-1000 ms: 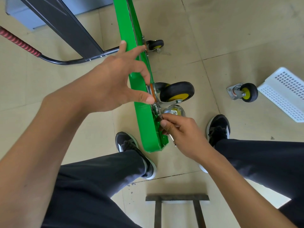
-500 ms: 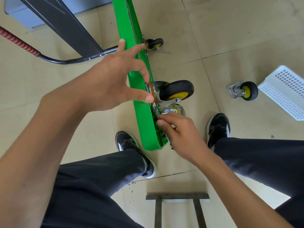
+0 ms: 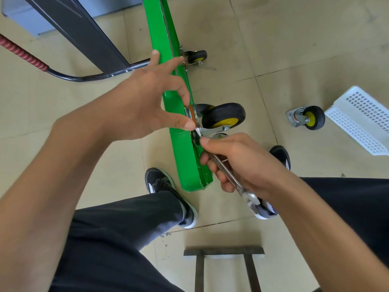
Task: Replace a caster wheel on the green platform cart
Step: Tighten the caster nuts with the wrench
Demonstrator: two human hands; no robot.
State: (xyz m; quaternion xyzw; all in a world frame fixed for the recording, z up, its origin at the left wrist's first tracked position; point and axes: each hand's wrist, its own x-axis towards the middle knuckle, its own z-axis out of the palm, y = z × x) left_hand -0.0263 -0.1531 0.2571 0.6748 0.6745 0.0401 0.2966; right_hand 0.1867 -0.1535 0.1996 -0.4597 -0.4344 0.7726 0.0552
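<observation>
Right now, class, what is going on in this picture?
A person has the green platform cart tipped on its edge. The left hand pinches the mounting plate of the caster wheel against the deck, while the right hand grips a wrench at the plate's bolt. A loose spare caster lies on the floor beside a white basket.

Nothing readable anywhere that I can spot, no text, brand or numbers on the cart, the wheels, the wrench or the white basket. If the wrench has a size stamped on it, my hand's covering it or it's too blurry.
</observation>
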